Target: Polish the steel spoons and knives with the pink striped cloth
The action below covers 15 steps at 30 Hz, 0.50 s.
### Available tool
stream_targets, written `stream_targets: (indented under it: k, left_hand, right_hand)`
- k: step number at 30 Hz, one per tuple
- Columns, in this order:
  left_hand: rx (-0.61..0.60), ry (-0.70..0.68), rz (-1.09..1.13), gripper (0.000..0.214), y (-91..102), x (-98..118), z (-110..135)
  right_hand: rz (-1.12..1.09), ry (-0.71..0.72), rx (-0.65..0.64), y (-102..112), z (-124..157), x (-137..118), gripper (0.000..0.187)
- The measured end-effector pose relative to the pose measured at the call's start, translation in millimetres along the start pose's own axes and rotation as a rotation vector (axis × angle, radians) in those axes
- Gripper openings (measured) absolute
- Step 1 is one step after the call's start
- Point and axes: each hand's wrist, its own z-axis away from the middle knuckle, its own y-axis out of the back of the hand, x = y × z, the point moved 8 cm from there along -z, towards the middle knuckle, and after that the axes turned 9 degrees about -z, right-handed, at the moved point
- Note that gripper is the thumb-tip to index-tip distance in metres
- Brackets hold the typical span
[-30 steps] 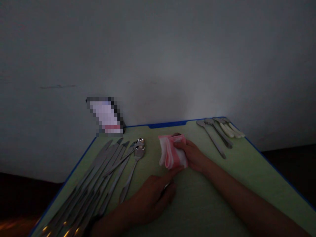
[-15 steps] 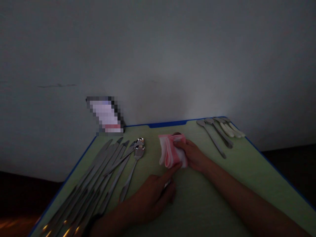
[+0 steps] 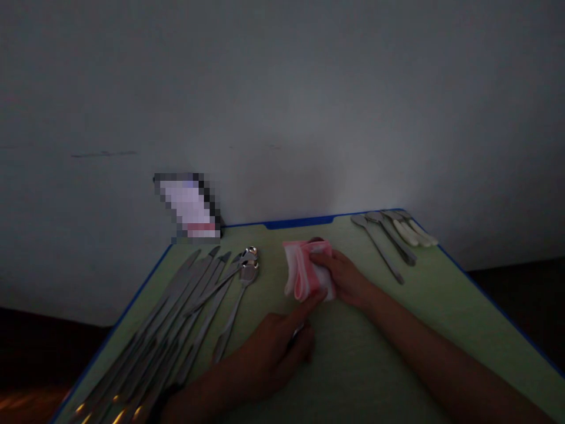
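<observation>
Folded pink cloth (image 3: 312, 277), right hand (image 3: 347, 275) gripping, left hand (image 3: 274, 348) touching

We cannot identify the shiny thing (image 3: 299, 330), mostly hidden in the left hand (image 3: 278, 353); the screen (image 3: 188, 203) is pixelated; the bottom edge cuts some knife handles (image 3: 123, 383).

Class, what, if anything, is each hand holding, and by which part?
The right hand holds the folded pink-white cloth by its right side. The left hand appears to hold something shiny; which part is unclear.

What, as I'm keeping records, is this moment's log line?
left hand: index finger at cloth; right hand: gripping cloth; table, left: knives, spoons; table, right: cutlery
</observation>
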Motion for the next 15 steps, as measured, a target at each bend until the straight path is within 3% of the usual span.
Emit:
stream_targets:
  k: [8,15]
  left_hand:
    - [0.002,-0.079,0.057,0.048,-1.2,2.5,-0.9]
    - [0.006,-0.008,0.043,0.059,3.5,3.1,-1.1]
  right_hand:
    - [0.02,-0.011,0.027,2.6,-0.6,1.6,0.028]
    - [0.013,-0.022,-0.051,-1.1,-1.2,4.1,0.032]
